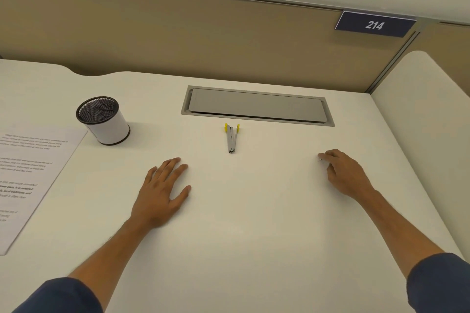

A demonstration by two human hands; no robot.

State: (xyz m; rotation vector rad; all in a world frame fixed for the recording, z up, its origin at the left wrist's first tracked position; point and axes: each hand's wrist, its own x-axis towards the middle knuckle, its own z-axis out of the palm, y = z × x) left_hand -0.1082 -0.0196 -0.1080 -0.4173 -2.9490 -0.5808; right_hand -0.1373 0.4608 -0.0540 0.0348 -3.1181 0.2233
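Observation:
A small grey metal staple remover (232,138) with two yellow tabs at its far end lies on the white desk (244,211), just in front of the cable flap. My left hand (162,192) rests flat on the desk with straight, spread fingers, to the left of the staple remover and nearer to me. My right hand (342,173) rests to the right of it, fingers loosely curled and fingertips on the desk. I see nothing held in either hand. Neither hand touches the staple remover.
A black mesh cup (104,119) wrapped in white stands at the back left. A printed sheet of paper (30,173) lies along the left edge. A grey recessed cable flap (256,105) sits at the back centre. A tan partition with a "214" sign (375,25) and a white side divider (419,114) border the desk.

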